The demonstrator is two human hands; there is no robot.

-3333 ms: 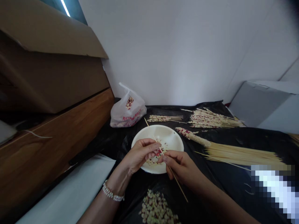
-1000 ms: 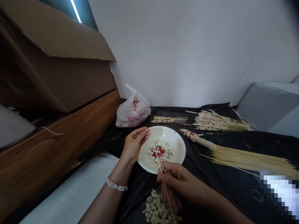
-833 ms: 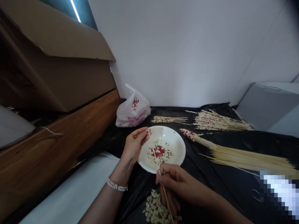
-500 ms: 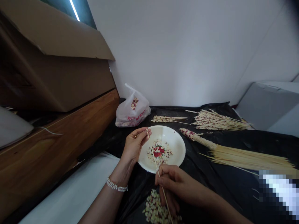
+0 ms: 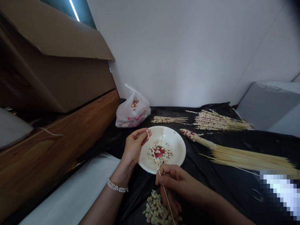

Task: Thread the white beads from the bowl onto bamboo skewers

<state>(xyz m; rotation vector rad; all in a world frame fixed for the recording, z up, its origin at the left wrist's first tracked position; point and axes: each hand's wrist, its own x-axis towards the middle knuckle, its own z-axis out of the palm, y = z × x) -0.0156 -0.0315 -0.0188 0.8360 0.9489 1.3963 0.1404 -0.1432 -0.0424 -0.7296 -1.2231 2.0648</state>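
A thin wooden skewer [image 5: 154,156] slants between my two hands above a white bowl [image 5: 179,153]. My left hand [image 5: 136,142] pinches its far end at the bowl's left rim. My right hand [image 5: 170,181] grips it lower down, near the front rim, and its near end runs down toward me. Small pale and dark-red kernel-like pieces [image 5: 167,151] are scattered on the bowl's floor around a red printed pattern. Below my right hand lies a heap of pale round kernels [image 5: 156,207], partly covered by that hand.
A tied white plastic bag [image 5: 133,112] stands behind the bowl. Loaded skewers lie in a small bunch [image 5: 164,119] and a larger pile [image 5: 215,121]. A bundle of bare skewers [image 5: 248,157] is at right. Black sheeting [image 5: 194,168] covers the surface. A cardboard box [image 5: 77,78] stands left.
Almost nothing differs. My right hand has shifted very slightly, and the skewer's near end has moved a little to the right.
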